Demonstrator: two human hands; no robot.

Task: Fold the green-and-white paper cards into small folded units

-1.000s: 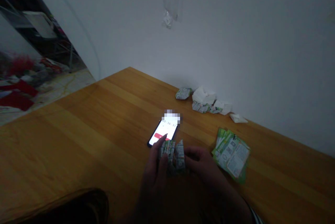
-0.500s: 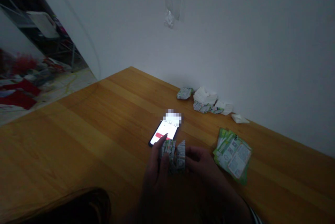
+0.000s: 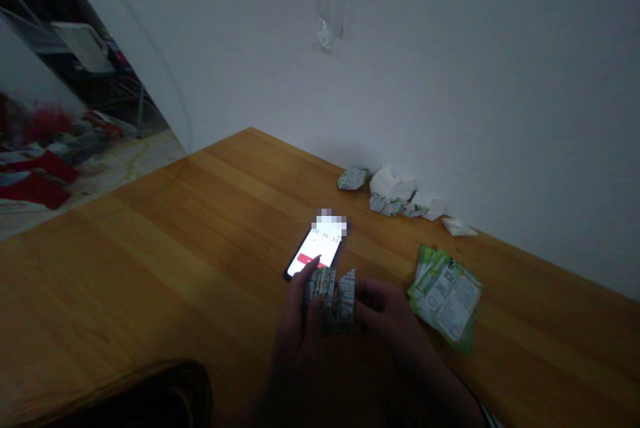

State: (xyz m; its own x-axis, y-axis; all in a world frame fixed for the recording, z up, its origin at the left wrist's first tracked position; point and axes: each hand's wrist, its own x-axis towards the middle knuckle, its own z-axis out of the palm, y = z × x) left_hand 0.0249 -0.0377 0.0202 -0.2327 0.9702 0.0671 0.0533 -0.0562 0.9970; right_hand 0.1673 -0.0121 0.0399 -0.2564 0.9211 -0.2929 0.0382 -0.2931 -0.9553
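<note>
Between my two hands is a folded printed paper point(image 3: 345, 298), green and white with small text, its creased flaps standing up. My left hand point(image 3: 300, 315) grips it from the left, thumb in front and fingers behind. On the other side, my right hand point(image 3: 383, 308) pinches the paper's right edge with thumb and fingertips. Just beyond my left fingers lies a lit phone point(image 3: 316, 247) with a running timer and a red button, partly covered by a fingertip. A stack of green printed leaflets point(image 3: 450, 298) rests right of my right hand.
Along the wall point(image 3: 450, 81) sit a folded printed paper piece point(image 3: 353, 179), a cluster of white and printed folded papers point(image 3: 393, 187) and a small white folded piece point(image 3: 459, 227). A dark rounded object point(image 3: 150, 395) stands at the lower left of the wooden table point(image 3: 150, 248).
The phone's timer has advanced by a second. The right flap of the folded paper has shifted very slightly; both hands stay almost in place.
</note>
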